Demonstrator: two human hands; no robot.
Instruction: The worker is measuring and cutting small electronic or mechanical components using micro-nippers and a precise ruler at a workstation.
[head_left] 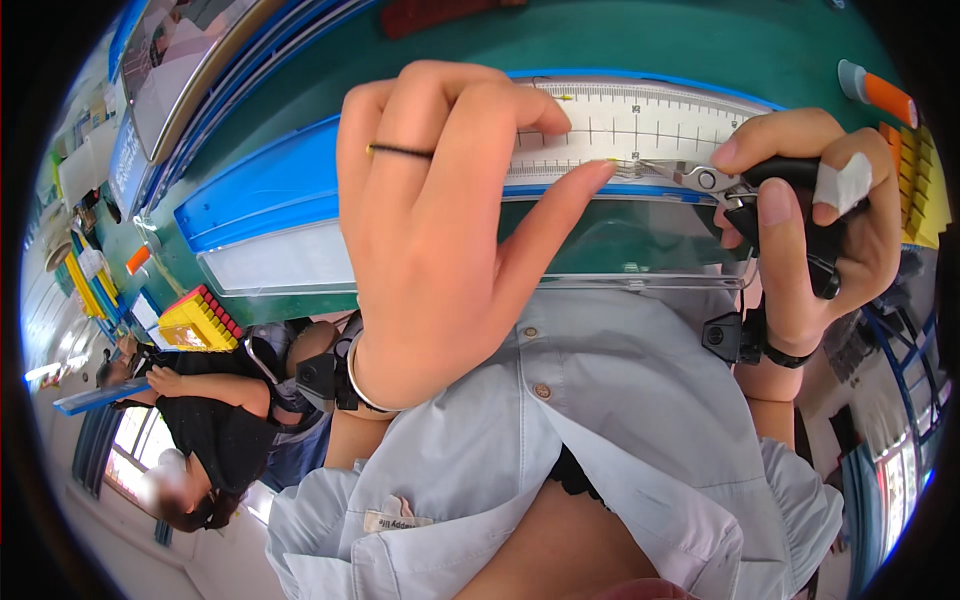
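My right hand (815, 210), with white tape on one finger, is wrapped round the black handles of pliers (706, 180). The pliers' jaws point left and lie over a white scale strip (690, 112) with black graduations. This strip lies in a long blue tray (270, 190). Over the strip, my left hand (440, 190) has thumb and forefinger apart, the other fingers bent. Its thumb tip is close to the jaws, beside a tiny yellowish piece (612, 161). Whether the jaws grip that piece is too small to tell. A clear cover (290, 265) runs along the tray's near side.
An orange-handled tool (885, 97) and yellow bins (920, 185) stand on the right. At far left is a metal-edged frame (185, 80); below it, a yellow box (200, 320) with red pieces. A person in black (225, 430) sits on the left holding a blue strip.
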